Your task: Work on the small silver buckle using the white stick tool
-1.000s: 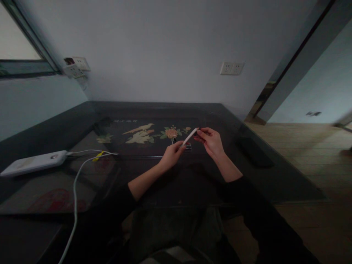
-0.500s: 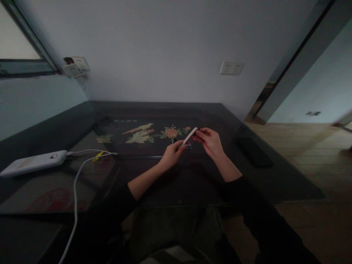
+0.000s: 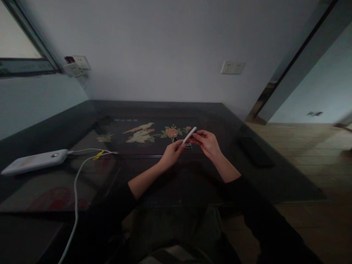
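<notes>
Over the middle of a dark glass-topped table (image 3: 82,172), my left hand (image 3: 171,155) pinches the lower end of a thin white stick-like object (image 3: 189,135), which slants up to the right. My right hand (image 3: 208,143) is closed with its fingertips against the middle of that white object; whether it also holds something small and dark I cannot tell. A small shiny item (image 3: 188,147) lies on the glass just under the hands. Both forearms wear dark sleeves.
A white power bank (image 3: 34,161) lies at the table's left with white cables (image 3: 78,176) running toward me. A flower-and-bird picture (image 3: 143,134) shows under the glass. A dark flat object (image 3: 254,150) sits near the right edge. Wall sockets (image 3: 232,67) are behind.
My right hand's fingers slid from the upper tip of the white object down toward its middle. The left hand has barely moved.
</notes>
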`<state>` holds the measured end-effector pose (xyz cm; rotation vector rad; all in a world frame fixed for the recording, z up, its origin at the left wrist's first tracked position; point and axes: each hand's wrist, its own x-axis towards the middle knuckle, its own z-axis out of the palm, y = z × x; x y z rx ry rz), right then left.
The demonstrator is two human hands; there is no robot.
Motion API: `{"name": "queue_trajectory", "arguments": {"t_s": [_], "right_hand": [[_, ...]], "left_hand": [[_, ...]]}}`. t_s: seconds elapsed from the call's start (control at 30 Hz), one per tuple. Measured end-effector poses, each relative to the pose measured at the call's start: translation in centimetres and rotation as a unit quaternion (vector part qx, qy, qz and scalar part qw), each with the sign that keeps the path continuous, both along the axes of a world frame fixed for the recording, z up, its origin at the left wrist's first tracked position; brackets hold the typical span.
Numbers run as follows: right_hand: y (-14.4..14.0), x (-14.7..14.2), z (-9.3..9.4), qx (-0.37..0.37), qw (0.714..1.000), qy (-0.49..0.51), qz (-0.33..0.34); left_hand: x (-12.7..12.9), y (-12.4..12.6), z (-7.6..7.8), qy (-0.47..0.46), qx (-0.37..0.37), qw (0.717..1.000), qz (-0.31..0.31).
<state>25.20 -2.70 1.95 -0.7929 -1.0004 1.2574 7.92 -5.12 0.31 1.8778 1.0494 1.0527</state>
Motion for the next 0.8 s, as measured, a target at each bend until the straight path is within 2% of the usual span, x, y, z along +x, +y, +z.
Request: {"name": "queue_trajectory", "arguments": {"t_s": [0.33, 0.8], "right_hand": [[0.3, 1.3, 1.1, 0.036, 0.997, 0.004, -0.063], [-0.1, 0.0, 0.2, -0.009, 1.000, -0.002, -0.010]], "left_hand": [[-0.1, -0.3, 0.2, 0.016, 0.001, 1.000, -0.009], [-0.1, 0.0, 0.0, 0.003, -0.004, 1.000, -0.001]]}}
